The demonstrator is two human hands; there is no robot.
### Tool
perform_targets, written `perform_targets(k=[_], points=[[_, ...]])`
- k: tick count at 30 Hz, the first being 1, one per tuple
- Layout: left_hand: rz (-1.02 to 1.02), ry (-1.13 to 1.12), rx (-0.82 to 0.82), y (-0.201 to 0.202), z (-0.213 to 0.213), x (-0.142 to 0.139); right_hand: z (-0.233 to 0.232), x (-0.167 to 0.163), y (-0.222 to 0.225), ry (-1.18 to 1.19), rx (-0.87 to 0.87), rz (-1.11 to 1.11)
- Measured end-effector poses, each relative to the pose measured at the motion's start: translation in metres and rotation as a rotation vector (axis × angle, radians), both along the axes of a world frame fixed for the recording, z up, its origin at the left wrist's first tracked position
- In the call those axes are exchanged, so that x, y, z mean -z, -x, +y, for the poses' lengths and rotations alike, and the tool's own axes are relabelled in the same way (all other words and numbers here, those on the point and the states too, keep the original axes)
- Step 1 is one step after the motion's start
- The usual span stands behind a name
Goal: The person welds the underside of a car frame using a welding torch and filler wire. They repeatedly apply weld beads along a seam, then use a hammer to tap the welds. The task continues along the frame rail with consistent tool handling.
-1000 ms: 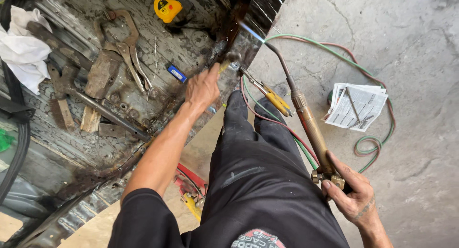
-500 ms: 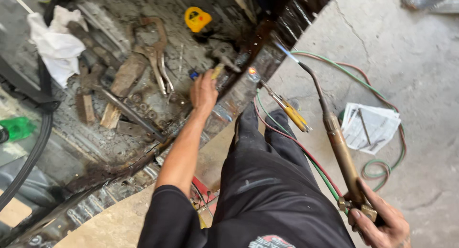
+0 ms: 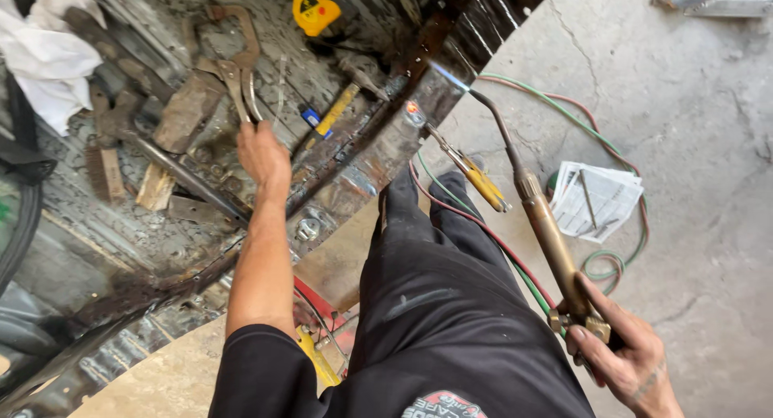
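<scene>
The left hand (image 3: 262,154) reaches over the rusty metal floor panel (image 3: 161,233), its fingers curled at the handles of the locking pliers (image 3: 233,60); whether they grip or only touch, I cannot tell. Beside the pliers lie a wooden block (image 3: 183,112) and a long steel rod (image 3: 189,180), with a wire brush (image 3: 103,164) and a white rag (image 3: 48,55) farther out. A yellow tape measure (image 3: 316,11) sits beyond the pliers, and a yellow-handled hammer (image 3: 342,104) lies between them and the panel's rusted edge. The right hand (image 3: 616,349) is wrapped around the brass cutting torch (image 3: 547,225), whose lit tip points at that edge. Red and green hoses (image 3: 596,120) loop over open concrete around some papers (image 3: 596,200).
</scene>
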State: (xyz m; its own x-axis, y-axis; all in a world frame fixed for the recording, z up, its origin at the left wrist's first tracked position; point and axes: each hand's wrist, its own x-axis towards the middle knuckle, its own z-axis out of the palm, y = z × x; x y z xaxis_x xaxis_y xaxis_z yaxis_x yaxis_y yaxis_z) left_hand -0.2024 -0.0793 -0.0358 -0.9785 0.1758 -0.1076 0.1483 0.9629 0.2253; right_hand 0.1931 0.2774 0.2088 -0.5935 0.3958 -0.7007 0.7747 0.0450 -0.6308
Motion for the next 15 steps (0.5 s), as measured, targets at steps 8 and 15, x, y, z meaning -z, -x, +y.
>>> perform_targets(k=[8, 15], points=[[0.031, -0.106, 0.007, -0.002, -0.008, -0.009, -0.007, -0.006, 0.044, 0.036, 0.094, -0.257], [-0.092, -0.618, -0.103, -0.039, -0.001, -0.049, -0.007, -0.003, 0.058, 0.135, 0.092, -0.164]])
